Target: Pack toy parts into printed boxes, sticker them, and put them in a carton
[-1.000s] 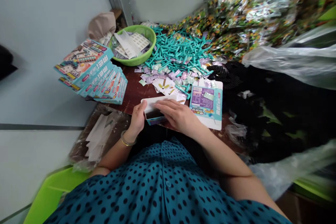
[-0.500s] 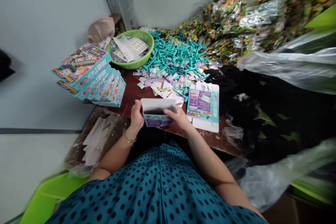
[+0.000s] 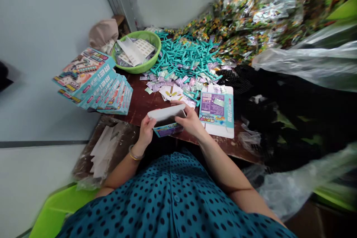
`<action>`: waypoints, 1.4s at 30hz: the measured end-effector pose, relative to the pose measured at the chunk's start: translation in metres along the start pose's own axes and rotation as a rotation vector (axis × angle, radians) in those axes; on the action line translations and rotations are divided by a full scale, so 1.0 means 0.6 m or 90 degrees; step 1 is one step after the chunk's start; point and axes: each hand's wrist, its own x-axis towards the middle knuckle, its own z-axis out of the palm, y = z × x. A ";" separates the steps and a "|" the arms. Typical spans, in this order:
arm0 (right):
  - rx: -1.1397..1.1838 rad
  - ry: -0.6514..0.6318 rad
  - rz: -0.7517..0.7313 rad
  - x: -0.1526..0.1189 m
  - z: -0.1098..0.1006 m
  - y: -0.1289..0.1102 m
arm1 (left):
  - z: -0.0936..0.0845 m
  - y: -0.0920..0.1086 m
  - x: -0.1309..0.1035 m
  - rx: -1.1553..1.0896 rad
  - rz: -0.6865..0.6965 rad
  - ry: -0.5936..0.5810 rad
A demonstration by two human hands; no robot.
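A printed cardboard box (image 3: 168, 129) is held at the table's front edge, its white flap up and its near end uncovered. My left hand (image 3: 146, 129) grips its left side, thumb at the rim. On the opposite side my right hand (image 3: 191, 119) holds the box, with the thumb over the opening and fingers behind the flap. What lies inside is too dark to make out. Just right of my right hand lies a flattened box (image 3: 216, 109) with a small sachet (image 3: 219, 102) on it. Behind the box are printed cards (image 3: 173, 92).
Finished-looking boxes (image 3: 92, 78) are stacked at left, beside a green basket (image 3: 136, 68) of sheets and bags. Turquoise sticks (image 3: 186, 57) and small sachets (image 3: 181, 80) cover the table's middle. Bagged colourful pieces (image 3: 237, 26) and black parts (image 3: 287, 104) in clear plastic fill the right.
The box has tilted, its right side now higher. My right hand's fingers have moved up behind the flap, and my left thumb has come onto the rim.
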 end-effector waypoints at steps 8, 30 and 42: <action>0.125 -0.044 -0.036 0.009 -0.031 0.016 | -0.017 -0.005 0.014 0.050 -0.033 0.023; -0.605 -0.075 -0.404 -0.044 -0.034 -0.021 | -0.003 0.032 0.013 0.115 0.118 -0.305; -0.674 -0.193 -0.493 -0.031 -0.071 0.024 | -0.081 0.004 0.003 0.510 0.531 -0.327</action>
